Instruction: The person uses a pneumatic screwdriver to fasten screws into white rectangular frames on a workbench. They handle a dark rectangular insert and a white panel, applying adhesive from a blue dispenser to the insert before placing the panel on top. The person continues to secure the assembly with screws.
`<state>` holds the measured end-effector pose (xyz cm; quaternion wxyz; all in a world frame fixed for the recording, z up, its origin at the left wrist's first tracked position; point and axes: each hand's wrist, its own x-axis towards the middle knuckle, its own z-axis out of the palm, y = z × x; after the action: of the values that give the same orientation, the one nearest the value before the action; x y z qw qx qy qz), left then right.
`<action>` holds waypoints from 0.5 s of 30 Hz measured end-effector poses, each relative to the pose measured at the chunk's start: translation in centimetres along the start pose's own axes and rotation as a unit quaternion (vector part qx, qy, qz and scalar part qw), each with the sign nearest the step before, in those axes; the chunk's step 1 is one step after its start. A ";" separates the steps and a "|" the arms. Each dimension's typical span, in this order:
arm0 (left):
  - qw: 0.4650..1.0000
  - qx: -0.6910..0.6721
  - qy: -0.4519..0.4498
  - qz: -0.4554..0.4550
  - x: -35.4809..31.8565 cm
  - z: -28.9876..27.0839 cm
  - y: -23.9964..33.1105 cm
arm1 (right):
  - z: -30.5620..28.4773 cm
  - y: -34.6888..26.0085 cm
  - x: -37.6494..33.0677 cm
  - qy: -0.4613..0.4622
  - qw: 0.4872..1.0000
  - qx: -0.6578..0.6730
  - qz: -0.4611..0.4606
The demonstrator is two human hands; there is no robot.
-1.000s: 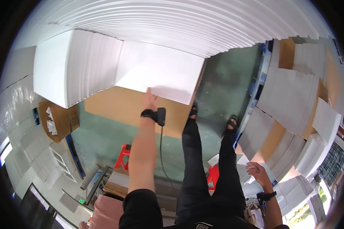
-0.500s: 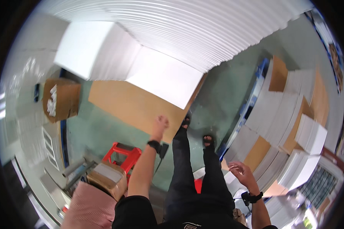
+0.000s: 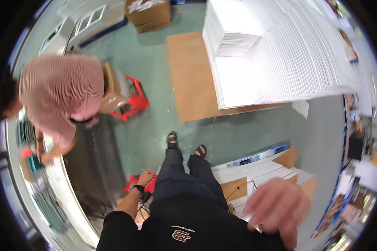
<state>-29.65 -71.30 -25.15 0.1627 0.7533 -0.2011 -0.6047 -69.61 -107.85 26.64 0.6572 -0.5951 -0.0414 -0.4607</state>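
Note:
My left hand (image 3: 145, 177), with a black band on the wrist, hangs low by my left hip, just over a red stool (image 3: 132, 183). Its fingers look loosely curled, and whether they touch the stool is unclear. My right hand (image 3: 278, 208) is raised close to the camera at the lower right. It is blurred, with fingers spread and nothing in it. Below it lie low stacks of white sheets (image 3: 259, 170) with brown board edges. My dark trousers and sandalled feet (image 3: 185, 147) stand on the green floor.
Tall stacks of white flat sheets (image 3: 280, 54) sit on a brown board (image 3: 191, 79) ahead. At the left, a person in a pink striped shirt (image 3: 58, 94) bends over a long table (image 3: 67, 184). A second red stool (image 3: 135, 100) carries a cardboard box (image 3: 113, 85). Another open carton (image 3: 149, 12) stands far ahead.
My left hand has left the white stack and dropped beside my hip. My right hand has risen toward the camera. The view has swung, so the other person now shows at the left.

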 end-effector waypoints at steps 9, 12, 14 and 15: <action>0.982 -0.024 0.184 0.033 -17.4 4.1 -8.9 | 28.9 6.0 8.4 0.021 0.993 0.067 0.097; 0.972 0.016 0.235 -0.015 -18.2 6.8 -19.4 | 32.8 10.9 12.1 -0.217 0.941 0.234 0.111; 0.966 -0.025 0.258 -0.025 -19.4 6.5 -20.6 | 37.7 14.0 13.5 -0.282 0.918 0.263 0.095; 0.956 -0.070 0.286 -0.020 -20.2 6.7 -20.6 | 40.2 15.5 14.0 -0.297 0.913 0.268 0.081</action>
<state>-37.76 -43.42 -19.58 0.2536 0.8851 -0.0887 -0.3800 -31.61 -84.70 35.17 0.7843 -0.5076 -0.3081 -0.1797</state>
